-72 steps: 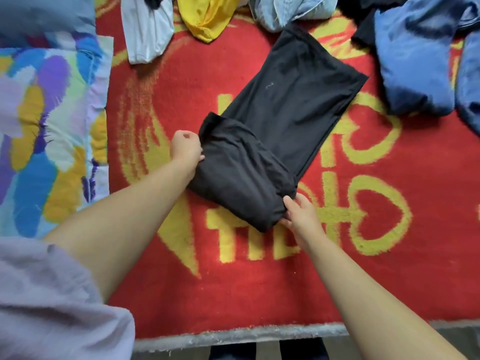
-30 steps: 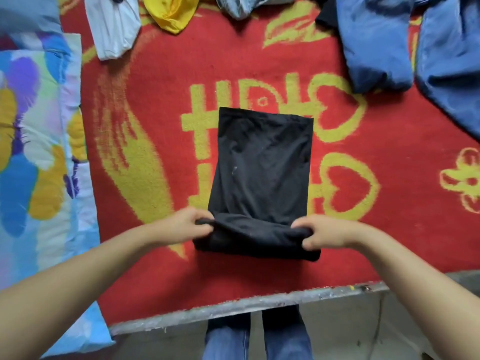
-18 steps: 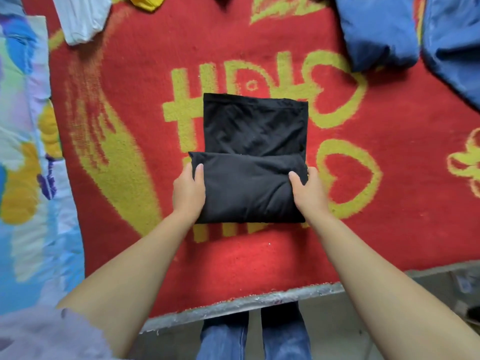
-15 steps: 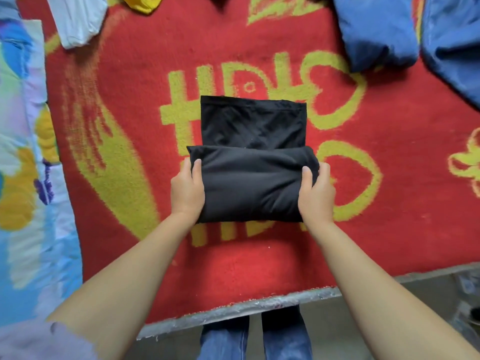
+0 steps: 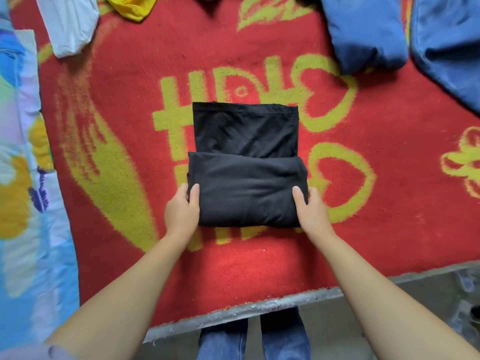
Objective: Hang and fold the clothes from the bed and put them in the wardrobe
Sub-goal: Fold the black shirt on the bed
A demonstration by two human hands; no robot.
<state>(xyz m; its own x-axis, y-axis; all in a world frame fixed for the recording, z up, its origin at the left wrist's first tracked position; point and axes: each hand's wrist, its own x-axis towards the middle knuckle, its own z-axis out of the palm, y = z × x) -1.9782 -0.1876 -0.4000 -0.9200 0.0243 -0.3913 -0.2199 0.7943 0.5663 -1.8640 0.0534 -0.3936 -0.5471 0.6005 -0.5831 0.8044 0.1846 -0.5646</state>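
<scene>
We look down on a bed covered by a red fleece blanket with yellow lettering (image 5: 259,268) (grey floor shows below its edge). At its centre lies a black, partly folded garment (image 5: 246,193). Our left hand (image 5: 181,214) and right hand (image 5: 313,214) each grip a side, thumbs on top.
</scene>
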